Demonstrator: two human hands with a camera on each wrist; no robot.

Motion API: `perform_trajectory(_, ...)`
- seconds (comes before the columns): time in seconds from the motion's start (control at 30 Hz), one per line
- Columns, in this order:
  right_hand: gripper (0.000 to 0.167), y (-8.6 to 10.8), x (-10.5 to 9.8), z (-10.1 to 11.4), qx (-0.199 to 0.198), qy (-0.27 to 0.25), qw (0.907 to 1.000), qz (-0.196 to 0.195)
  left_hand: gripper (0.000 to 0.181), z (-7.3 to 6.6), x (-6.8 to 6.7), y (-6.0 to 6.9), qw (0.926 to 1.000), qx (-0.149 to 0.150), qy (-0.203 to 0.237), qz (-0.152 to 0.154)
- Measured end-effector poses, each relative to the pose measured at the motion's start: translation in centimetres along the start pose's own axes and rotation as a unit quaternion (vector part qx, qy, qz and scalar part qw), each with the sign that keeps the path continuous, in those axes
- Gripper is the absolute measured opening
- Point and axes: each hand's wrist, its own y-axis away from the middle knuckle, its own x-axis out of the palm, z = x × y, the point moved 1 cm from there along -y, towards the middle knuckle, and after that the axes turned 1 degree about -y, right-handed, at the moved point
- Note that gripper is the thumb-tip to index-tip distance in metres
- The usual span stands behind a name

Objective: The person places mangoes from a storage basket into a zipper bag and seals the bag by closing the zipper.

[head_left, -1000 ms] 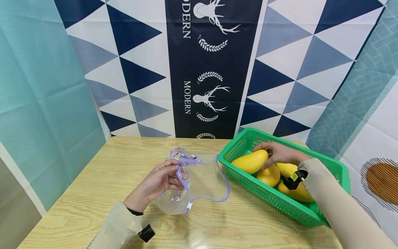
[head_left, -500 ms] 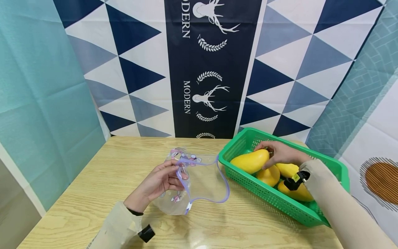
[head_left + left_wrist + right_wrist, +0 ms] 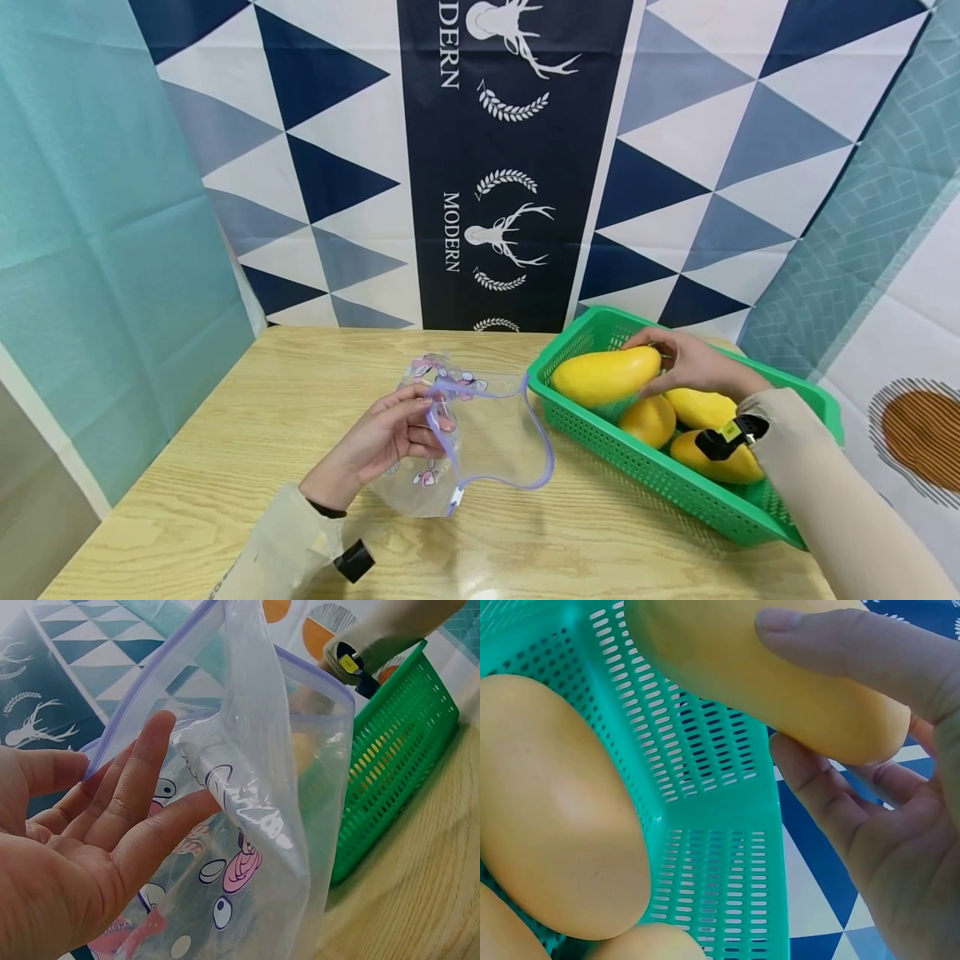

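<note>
Yellow mango [image 3: 604, 377] in hand [image 3: 696, 365] near basket rim [image 3: 564, 342]

The table [image 3: 540, 546] leaves room in front of the bag [image 3: 420, 492]; the basket [image 3: 652, 471] (green, perforated) blocks the right.

One purple-rimmed clear plastic bag [image 3: 262, 810], printed with cartoon figures [image 3: 244, 868], centre; rim [image 3: 315, 671] pinched by the bare left hand [image 3: 94, 836], left. One green slotted plastic basket [image 3: 401, 754], right. One cream sleeve [image 3: 397, 634], far right. Pale wood-grain desk [image 3: 420, 889], near right.
</note>
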Motion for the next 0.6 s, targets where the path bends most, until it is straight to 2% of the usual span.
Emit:
perform_trajectory(0.17, 0.056, 0.2, -0.2, 0.4, -0.021, 0.007, 0.9996, -0.018, 0.034, -0.2, 0.0, 0.0, 1.0000, 0.002, 0.005, 0.002)
perform_trajectory(0.43, 0.059, 0.6, -0.6, 1.0, -0.019, 0.016, 0.9988, -0.042, 0.035, -0.2, 0.0, 0.0, 0.9999, 0.006, 0.006, 0.007)
perform_trajectory(0.6, 0.058, 0.9, -0.8, 1.8, -0.031, 0.017, 0.9979, -0.054, 0.033, -0.2, 0.0, 0.1, 1.0000, 0.003, 0.007, 0.006)
